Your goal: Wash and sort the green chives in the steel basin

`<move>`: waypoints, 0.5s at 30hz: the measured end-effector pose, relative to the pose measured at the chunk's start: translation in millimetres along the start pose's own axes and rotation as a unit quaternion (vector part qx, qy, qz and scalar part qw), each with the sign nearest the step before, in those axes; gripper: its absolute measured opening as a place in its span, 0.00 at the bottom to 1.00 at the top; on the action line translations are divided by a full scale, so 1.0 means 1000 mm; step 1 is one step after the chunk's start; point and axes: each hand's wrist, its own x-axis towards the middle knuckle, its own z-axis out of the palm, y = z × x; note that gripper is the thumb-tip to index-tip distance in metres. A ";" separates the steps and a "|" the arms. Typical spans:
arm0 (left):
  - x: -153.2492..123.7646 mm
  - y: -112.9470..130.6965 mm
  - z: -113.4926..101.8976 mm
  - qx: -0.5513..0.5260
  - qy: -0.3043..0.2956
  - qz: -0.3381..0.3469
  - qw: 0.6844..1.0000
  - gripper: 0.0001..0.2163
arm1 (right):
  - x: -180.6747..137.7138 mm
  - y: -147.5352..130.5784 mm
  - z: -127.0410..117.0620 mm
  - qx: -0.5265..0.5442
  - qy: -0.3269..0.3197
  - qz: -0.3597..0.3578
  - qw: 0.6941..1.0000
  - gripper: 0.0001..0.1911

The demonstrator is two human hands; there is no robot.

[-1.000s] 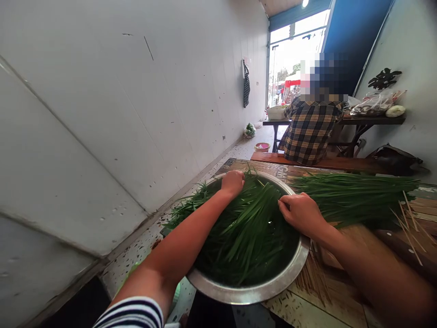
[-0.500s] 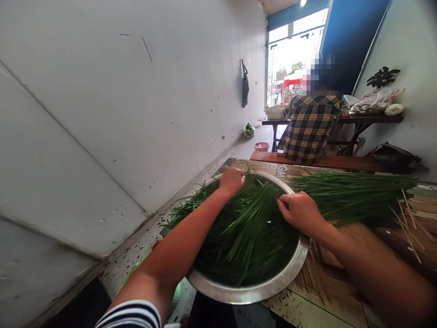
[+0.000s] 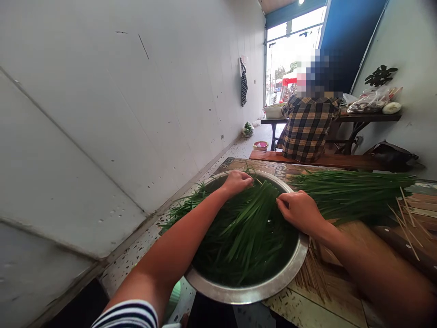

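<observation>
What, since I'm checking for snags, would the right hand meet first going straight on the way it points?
For the right hand, likely the green leaves in the metal bowl; depth unclear.

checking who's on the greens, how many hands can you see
2: the left hand over the far part of the metal basin, and the right hand at its right rim. The hands of the person in the checked shirt may be hidden; I can't make them out.

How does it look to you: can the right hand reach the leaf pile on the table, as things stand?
Probably yes: the leaf pile lies just beyond the right hand, and nothing visible blocks the way, though that hand seems busy at the green leaves in the basin.
</observation>
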 end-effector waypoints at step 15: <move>-0.001 0.004 0.006 0.023 0.001 0.054 0.998 0.13 | 0.001 0.000 0.000 -0.006 0.000 -0.007 1.000 0.18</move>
